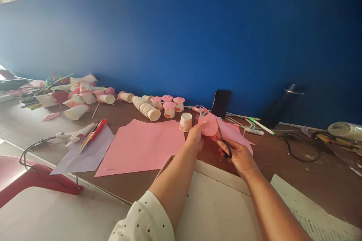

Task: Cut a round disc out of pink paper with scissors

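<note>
Between the thumb and fingers of my left hand [195, 135] is a piece of pink paper [209, 126] with a rounded lower edge. My right hand [239, 156] grips a pair of scissors [226, 147] by its black handles, and the blades point up along the right edge of that paper. More pink paper [234, 133] lies just behind the scissors. Left of my left hand stands an upside-down paper cup [186, 122] with a small window drawn on it. Several cups with pink paper tops [169, 109] stand behind it.
A stack of pink sheets [144, 143] lies to the left, beside a lilac sheet [85, 154] bearing a red cutter [93, 133] and a glue gun [75, 134]. Nested cups [147, 109] lie behind. A phone [221, 102] leans against the blue partition [181, 37]. Cables and a printed sheet [308, 207] are at right.
</note>
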A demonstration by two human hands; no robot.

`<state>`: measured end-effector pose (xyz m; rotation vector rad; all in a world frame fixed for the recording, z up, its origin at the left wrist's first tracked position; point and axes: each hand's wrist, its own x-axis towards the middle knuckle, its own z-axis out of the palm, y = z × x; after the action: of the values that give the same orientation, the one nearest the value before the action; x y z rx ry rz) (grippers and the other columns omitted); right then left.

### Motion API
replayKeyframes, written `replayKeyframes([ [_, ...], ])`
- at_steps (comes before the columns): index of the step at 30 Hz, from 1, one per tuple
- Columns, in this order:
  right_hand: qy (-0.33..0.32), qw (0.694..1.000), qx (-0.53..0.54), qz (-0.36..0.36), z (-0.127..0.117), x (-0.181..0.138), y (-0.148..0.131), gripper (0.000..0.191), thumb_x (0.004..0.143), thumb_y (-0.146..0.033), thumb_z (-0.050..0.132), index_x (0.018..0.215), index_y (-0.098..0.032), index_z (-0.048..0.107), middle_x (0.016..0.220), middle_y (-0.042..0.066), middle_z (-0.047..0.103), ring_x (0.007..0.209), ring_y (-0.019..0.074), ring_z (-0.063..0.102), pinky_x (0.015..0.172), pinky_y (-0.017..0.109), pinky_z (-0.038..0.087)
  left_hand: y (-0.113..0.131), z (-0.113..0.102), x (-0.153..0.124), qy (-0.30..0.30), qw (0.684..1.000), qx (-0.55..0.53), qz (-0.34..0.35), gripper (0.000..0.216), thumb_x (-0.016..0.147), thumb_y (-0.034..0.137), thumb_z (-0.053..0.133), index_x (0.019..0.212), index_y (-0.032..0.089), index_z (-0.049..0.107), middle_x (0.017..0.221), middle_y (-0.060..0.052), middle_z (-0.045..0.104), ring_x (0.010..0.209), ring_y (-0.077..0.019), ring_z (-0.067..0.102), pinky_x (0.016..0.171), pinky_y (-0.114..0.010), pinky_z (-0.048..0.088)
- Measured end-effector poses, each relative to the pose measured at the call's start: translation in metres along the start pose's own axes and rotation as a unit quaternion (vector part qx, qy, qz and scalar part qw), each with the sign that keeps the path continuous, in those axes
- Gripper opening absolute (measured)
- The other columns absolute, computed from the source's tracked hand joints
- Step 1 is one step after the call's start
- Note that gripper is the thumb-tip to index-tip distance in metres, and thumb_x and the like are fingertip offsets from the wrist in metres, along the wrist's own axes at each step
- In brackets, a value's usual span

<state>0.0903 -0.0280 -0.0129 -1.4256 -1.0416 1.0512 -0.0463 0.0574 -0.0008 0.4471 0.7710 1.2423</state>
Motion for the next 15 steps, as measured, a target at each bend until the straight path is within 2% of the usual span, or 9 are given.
replayKeyframes([
  [6, 0.011, 1.000, 0.015, -0.024, 0.002, 0.004, 0.004, 0.057, 0.056, -0.059, 0.095, 0.097, -0.021, 0.085, 0.070, 0.000, 0.069, 0.063, 0.0173, 0.061, 0.063, 0.029, 0.051, -0.010, 0.007, -0.013, -0.063, 0.996, -0.067, -0.018, 0.016, 0.080, 0.023, 0.078, 0.089, 0.014, 0.069, 0.082, -0.006, 0.071, 0.070, -0.0143, 0.065, 0.068, -0.024, 0.052],
  [12, 0.008, 0.998, -0.032, -0.051, 0.004, 0.002, 0.002, 0.064, 0.061, -0.065, 0.090, 0.104, -0.018, 0.085, 0.073, 0.004, 0.073, 0.065, 0.0196, 0.063, 0.063, 0.030, 0.053, -0.022, 0.012, -0.013, -0.007, 0.991, -0.131, -0.007, 0.036, 0.070, 0.033, 0.090, 0.089, 0.016, 0.065, 0.079, -0.003, 0.068, 0.063, -0.0127, 0.062, 0.065, -0.025, 0.051],
  [15, 0.010, 0.997, -0.049, -0.056, 0.006, 0.000, 0.000, 0.067, 0.062, -0.067, 0.088, 0.107, -0.017, 0.085, 0.072, 0.004, 0.074, 0.063, 0.0190, 0.062, 0.062, 0.030, 0.052, -0.023, 0.011, -0.014, -0.013, 0.992, -0.123, -0.034, 0.045, 0.066, 0.043, 0.092, 0.090, 0.015, 0.065, 0.074, -0.004, 0.066, 0.061, -0.0156, 0.062, 0.063, -0.029, 0.053],
])
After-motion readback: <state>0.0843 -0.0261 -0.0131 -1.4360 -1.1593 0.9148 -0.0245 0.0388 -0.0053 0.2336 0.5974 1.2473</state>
